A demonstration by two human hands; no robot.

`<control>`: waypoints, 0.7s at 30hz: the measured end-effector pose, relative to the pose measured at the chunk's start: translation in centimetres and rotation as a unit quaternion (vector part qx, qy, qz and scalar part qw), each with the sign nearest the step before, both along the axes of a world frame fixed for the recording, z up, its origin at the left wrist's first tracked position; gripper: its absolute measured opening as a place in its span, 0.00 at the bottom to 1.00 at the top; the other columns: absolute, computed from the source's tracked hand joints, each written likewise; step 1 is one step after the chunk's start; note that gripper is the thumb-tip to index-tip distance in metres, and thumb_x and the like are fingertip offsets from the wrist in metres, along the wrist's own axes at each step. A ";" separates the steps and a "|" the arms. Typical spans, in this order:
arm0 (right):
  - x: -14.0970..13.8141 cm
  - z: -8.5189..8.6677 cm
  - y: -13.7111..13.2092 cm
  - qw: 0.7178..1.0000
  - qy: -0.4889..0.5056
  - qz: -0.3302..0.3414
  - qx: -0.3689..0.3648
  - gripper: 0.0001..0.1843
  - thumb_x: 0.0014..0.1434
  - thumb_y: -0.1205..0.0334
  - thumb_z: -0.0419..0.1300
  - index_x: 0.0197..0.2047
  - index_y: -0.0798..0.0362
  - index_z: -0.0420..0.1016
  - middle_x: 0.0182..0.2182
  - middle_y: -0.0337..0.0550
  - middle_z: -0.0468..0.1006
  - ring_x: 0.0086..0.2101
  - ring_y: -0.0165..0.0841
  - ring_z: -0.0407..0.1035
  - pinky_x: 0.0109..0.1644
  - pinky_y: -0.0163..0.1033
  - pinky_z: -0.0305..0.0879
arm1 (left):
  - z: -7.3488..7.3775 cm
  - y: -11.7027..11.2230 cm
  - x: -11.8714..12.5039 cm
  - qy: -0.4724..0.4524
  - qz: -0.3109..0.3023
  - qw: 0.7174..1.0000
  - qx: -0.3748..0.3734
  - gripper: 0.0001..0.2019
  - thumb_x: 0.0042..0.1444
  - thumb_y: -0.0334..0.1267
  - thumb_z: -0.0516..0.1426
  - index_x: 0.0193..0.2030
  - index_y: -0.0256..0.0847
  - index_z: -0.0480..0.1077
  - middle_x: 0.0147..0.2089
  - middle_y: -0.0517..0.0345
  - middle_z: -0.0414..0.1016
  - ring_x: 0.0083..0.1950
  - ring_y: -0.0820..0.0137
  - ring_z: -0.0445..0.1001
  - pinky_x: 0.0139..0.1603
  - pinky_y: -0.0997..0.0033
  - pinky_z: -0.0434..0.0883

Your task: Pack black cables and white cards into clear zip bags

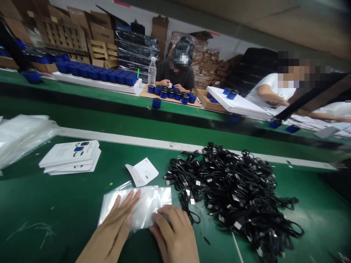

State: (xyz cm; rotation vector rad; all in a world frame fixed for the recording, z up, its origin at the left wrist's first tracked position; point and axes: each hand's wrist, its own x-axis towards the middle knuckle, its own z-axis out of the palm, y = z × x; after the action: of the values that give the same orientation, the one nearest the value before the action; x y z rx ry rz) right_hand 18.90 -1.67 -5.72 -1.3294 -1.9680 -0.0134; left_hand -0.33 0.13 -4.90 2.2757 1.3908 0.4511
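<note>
Clear plastic bags (149, 199) lie in a flat, shiny stack by the near edge of the green tabletop (74, 204), about midway along it, under both hands.

From the left edge of the tabletop, a larger bundle of clear plastic (24, 137) comes first, towards the far left corner. Right of it, close to the white strip (131, 141) along the far edge, is a slightly uneven pile of white leaflets (71, 157), the top one printed with small dark and blue pictures. Next comes the left hand (115, 221), its fingers stretched out and resting on the left part of the bags, grasping nothing. Just beyond the bags, a single folded leaflet (144, 172) stands partly open. The right hand (178, 230) has bent fingers touching the right end of the bags; I cannot tell whether it pinches them. Further right, a broad heap of black cables (238, 193) with metal plugs spreads from the far edge towards the near one.

Across the way, a second tabletop carries, left to right, rows of blue jars (95, 73) on a white tray, a clear bottle (151, 73), more dark-lidded jars (170, 94) before a seated person in dark clothing (161, 68), an open cardboard box (219, 106) and a white box lid (244, 106); a person in white (264, 87) sits behind the lid.
</note>
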 end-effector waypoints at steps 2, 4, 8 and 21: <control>-0.5 0.3 0.2 1.000 -0.026 -0.013 -0.001 0.14 0.66 0.58 0.48 0.38 0.53 0.74 0.31 0.46 0.76 0.32 0.38 0.69 0.32 0.41 0.61 | -0.2 -0.7 0.0 -0.015 0.041 0.999 0.028 0.26 0.65 0.35 0.42 0.69 0.51 0.42 0.68 0.65 0.53 0.67 0.68 0.51 0.62 0.65 0.57; -0.6 0.6 0.3 0.999 -0.039 -0.031 -0.005 0.14 0.66 0.57 0.48 0.40 0.52 0.74 0.31 0.47 0.75 0.31 0.39 0.69 0.30 0.41 0.60 | -0.6 -1.1 0.1 0.004 0.018 0.994 0.112 0.30 0.63 0.33 0.44 0.69 0.47 0.38 0.69 0.63 0.51 0.67 0.69 0.51 0.63 0.68 0.55; 0.0 1.2 -0.5 0.990 0.084 -0.027 -0.109 0.11 0.66 0.60 0.50 0.41 0.51 0.72 0.37 0.48 0.75 0.37 0.39 0.70 0.38 0.42 0.64 | -1.3 -1.2 0.4 0.124 -0.076 0.943 0.298 0.31 0.58 0.30 0.47 0.69 0.44 0.45 0.67 0.55 0.56 0.64 0.62 0.60 0.59 0.62 0.64; -1.2 1.5 -0.4 0.690 0.607 0.024 -0.393 0.30 0.40 0.50 0.72 0.34 0.51 0.56 0.18 0.26 0.68 0.21 0.22 0.62 0.27 0.28 0.54 | -0.7 -2.6 0.1 0.003 -0.052 0.943 0.329 0.18 0.59 0.43 0.53 0.56 0.46 0.67 0.54 0.55 0.75 0.55 0.62 0.72 0.55 0.62 0.69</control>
State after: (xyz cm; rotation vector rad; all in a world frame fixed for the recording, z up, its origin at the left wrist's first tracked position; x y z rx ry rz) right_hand 17.70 -2.07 -4.25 -1.1743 -0.7610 1.4916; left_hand -0.25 -2.50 -5.56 2.8484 1.2330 0.9958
